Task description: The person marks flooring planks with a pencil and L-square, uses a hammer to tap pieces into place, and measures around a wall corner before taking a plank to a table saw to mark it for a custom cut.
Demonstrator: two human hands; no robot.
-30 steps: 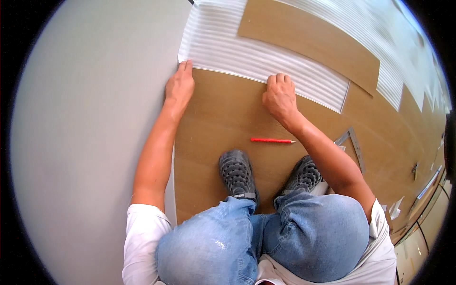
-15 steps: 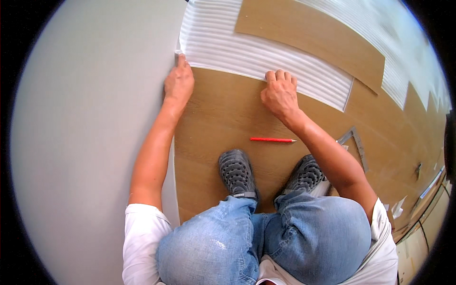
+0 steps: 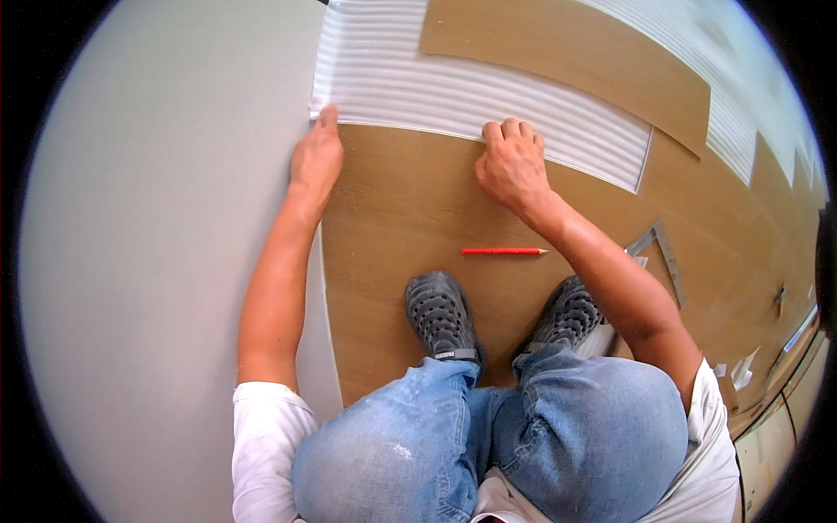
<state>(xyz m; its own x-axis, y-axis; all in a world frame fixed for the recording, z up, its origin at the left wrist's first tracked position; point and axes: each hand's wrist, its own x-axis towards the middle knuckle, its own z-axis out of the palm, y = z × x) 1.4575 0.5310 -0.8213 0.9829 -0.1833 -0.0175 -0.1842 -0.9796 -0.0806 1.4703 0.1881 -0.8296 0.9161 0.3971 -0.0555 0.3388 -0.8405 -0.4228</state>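
Nearest, two denim knees [image 3: 580, 427] and two dark grey clogs [image 3: 440, 309] sit on the near side of the red pencil [image 3: 504, 251], which lies on brown flooring [image 3: 392, 218]. To the pencil's right, one metal square [image 3: 670, 261] is partly covered by the right forearm [image 3: 615, 270]; farther right are one small tool [image 3: 780, 301], too small to identify, and at least two white scraps [image 3: 743, 370]. One grey wall [image 3: 157, 261] closes off the pencil's left side.

Beyond the pencil, the right hand [image 3: 513, 166] is curled at the near edge of the white ribbed sheet [image 3: 392, 87]; whether it pinches anything I cannot tell. Beyond and left of the pencil, the left hand [image 3: 316, 159] reaches with extended fingers to the sheet's corner by the wall, its grip likewise unclear. Farthest from the pencil, one loose brown plank [image 3: 567, 70] lies over part of the sheet.
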